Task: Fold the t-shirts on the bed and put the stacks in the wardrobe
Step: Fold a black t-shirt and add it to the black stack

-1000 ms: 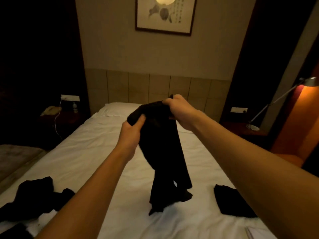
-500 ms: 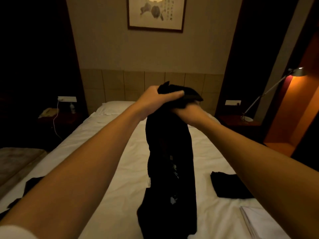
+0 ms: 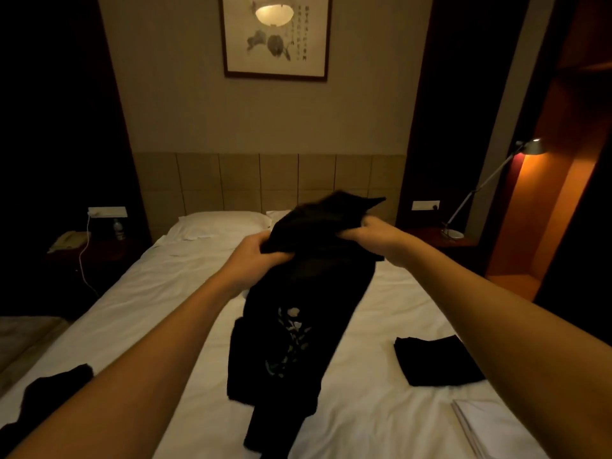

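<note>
**Black t-shirt held up over the bed, one hand at each top corner**

Going left to right: a loose dark garment (image 3: 58, 382) lies crumpled at the bed's left edge. Your left hand (image 3: 256, 256) grasps the near-left top edge of the black t-shirt (image 3: 308, 313), fingers curled into the cloth. Your right hand (image 3: 374, 235) grasps the opposite top edge, slightly higher and farther from you. The shirt hangs between both hands, its long axis running down toward you, a pale printed design facing up, the hem trailing onto the white bed (image 3: 149, 293). Both hands are equally placed to lay it flat. To the right, a folded black t-shirt (image 3: 437, 361) rests on the sheet, well apart. Beyond: a pillow (image 3: 222, 221), padded headboard, framed picture, and a lit lamp (image 3: 530, 147) at right.
</note>
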### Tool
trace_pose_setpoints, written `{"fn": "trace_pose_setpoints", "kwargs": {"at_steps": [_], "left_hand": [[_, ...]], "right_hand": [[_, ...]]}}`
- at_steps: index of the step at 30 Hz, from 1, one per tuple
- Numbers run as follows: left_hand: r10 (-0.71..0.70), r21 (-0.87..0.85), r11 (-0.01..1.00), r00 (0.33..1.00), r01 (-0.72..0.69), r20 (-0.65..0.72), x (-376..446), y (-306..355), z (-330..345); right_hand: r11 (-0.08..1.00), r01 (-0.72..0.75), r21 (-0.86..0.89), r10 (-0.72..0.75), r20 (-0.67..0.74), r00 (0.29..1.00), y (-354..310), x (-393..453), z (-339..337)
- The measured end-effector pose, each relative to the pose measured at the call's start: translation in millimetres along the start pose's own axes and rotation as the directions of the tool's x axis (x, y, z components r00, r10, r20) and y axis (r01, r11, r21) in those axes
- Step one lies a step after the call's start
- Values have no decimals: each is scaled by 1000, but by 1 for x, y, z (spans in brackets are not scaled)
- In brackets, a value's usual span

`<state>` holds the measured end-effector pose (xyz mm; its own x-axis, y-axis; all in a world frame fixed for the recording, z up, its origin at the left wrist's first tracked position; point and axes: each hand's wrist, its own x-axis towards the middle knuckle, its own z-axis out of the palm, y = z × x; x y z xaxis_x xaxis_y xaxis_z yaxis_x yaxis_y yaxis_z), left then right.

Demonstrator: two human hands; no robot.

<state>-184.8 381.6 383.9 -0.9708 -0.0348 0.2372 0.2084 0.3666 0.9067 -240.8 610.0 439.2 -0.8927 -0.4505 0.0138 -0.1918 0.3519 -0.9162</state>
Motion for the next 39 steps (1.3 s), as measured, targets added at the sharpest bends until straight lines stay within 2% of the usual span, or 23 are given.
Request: {"fn": "trace_pose_setpoints", "kwargs": {"at_steps": [2,3,4,5,6,7,9,12,14,15,17,18,20,22,23,25,28,31,34,37,39], "left_hand": [[98,195,976,995,-99,11,8,21,-11],[142,299,943,989,-145,33,13,33,-12],[172,388,904,984,-178,50,17,44,-12],[195,439,874,978,-207,72,21,54,-10],[217,453,859,971,-237,98,24,65,-8],[247,447,852,962,-272,116,26,75,-5],[295,445,840,950,-310,106,28,87,-1],[305,491,828,952,-270,11,23,88,-4],[230,418,887,972,-194,-38,18,75,-13],[138,313,942,990,-124,-21,13,67,-18],[-73,15,997,989,72,131,-2,46,-24],[-151,-43,986,968,163,201,-11,33,-23],[-224,84,974,943,210,248,-24,5,-22],[-240,278,944,948,179,207,-33,-19,-26],[-248,317,930,955,187,163,-34,-29,-32],[-261,282,930,964,236,56,-36,-36,-45],[-229,144,962,973,230,-26,-31,-22,-52],[-212,114,970,976,216,-46,-20,4,-52],[-139,107,983,987,148,-84,-17,30,-62],[-92,196,975,993,105,-75,-15,45,-75],[-49,301,951,996,69,-74,-13,53,-76]], "right_hand": [[976,-93,-197,91,-18,996,-4,1,-8],[935,-97,-341,75,-77,994,-9,2,-10],[884,-44,-466,-11,-113,994,-19,1,-8],[834,83,-545,-148,-76,986,-30,-1,-2],[798,235,-555,-265,27,964,-41,-4,6],[792,335,-511,-306,142,941,-50,-2,13],[815,357,-456,-279,231,932,-58,5,25],[836,316,-449,-251,198,947,-57,12,30],[796,335,-504,-261,214,941,-57,11,34],[750,357,-558,-287,212,934,-59,9,36],[666,387,-637,-370,168,914,-61,7,38],[673,381,-634,-399,123,909,-59,7,38],[740,354,-573,-428,6,904,-55,7,33],[817,288,-499,-388,-107,915,-50,10,23],[853,232,-468,-344,-168,924,-45,12,18],[920,81,-384,-197,-273,942,-34,16,8],[952,7,-306,-76,-213,974,-15,16,5],[966,92,-240,-125,-129,984,-1,6,12],[966,137,-222,-168,-130,977,7,-2,2],[963,115,-243,-145,-109,983,5,-9,-18],[959,102,-264,-111,-22,994,0,-14,-24]]}}
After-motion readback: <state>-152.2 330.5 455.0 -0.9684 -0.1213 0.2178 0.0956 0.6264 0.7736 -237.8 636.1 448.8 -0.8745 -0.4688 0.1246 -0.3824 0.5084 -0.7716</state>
